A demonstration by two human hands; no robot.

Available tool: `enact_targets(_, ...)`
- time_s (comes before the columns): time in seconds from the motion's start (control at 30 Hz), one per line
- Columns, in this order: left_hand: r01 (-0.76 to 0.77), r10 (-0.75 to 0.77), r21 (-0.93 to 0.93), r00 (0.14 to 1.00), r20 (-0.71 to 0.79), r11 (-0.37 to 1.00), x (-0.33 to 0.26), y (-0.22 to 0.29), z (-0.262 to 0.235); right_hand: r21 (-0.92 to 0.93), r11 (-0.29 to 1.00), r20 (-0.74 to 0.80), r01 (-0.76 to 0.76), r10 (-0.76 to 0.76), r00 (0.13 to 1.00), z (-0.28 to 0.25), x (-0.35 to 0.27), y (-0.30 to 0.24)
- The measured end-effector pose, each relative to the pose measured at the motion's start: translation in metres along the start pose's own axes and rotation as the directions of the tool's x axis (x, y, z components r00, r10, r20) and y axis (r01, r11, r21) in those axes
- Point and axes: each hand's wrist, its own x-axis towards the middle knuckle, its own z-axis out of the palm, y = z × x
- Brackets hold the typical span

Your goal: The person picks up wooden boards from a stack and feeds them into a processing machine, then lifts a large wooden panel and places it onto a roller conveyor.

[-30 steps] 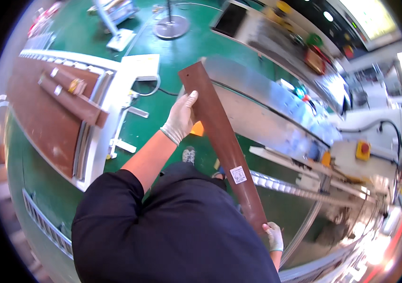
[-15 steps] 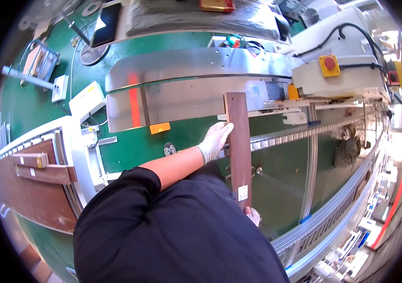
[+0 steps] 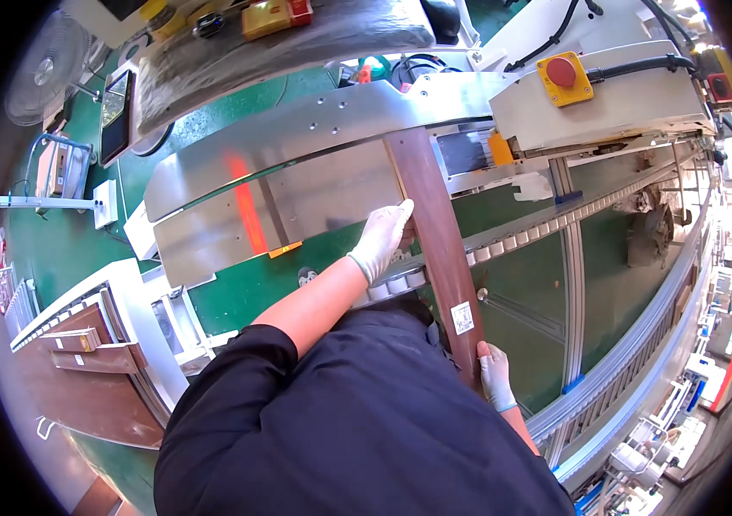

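A long brown board (image 3: 437, 232) with a white label near its close end lies lengthwise in front of me. Its far end rests over the flat metal machine table (image 3: 336, 185). My left hand (image 3: 381, 238), in a white glove with bare fingertips, grips the board's left edge around its middle, thumb on top. Near the label, my right hand (image 3: 495, 376) holds the close end by its right edge, with the thumb showing and the other fingers hidden. The board's close end is partly covered by my dark clothing.
A machine housing with a red stop button (image 3: 561, 72) stands at the far right. Below it runs a roller conveyor rail (image 3: 503, 245). More brown boards (image 3: 99, 365) lie on a white-framed stand at the left. A fan (image 3: 46, 67) stands at the far left.
The board has moved farther forward over the metal table and now tilts, its far end leaning left. My right hand shows more fully. The whole view has turned somewhat.
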Motion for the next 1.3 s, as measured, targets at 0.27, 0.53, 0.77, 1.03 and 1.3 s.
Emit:
enact_targets(0.27, 0.105, -0.113, -0.186, 0.993, -0.032, 0.977, 0.048, -0.010, 0.065, 0.045, 0.998, -0.017, 0.053, -0.052, 0.998, -0.045, 0.048, 0.038)
enact_targets(0.53, 0.131, -0.152, -0.266, 0.987, -0.056, 0.955, 0.100, -0.012, 0.156, 0.010, 1.000, 0.022, 0.015, -0.015, 1.000, -0.129, 0.105, 0.021)
enact_targets(0.77, 0.097, -0.090, -0.285, 0.995, 0.037, 0.954, 0.144, -0.015, 0.225, 0.149, 0.989, -0.006, 0.014, -0.014, 1.000, -0.188, 0.159, 0.043)
enact_targets(1.03, 0.079, -0.076, -0.234, 0.997, 0.018, 0.969, 0.205, -0.017, 0.303, 0.192, 0.981, -0.063, -0.006, 0.018, 0.998, -0.254, 0.214, 0.051)
enact_targets(1.3, -0.230, 0.119, 0.448, 0.958, 0.262, 0.864, 0.130, -0.036, 0.295, -0.555, 0.790, -0.646, 0.261, -0.607, 0.463, -0.241, 0.246, -0.067)
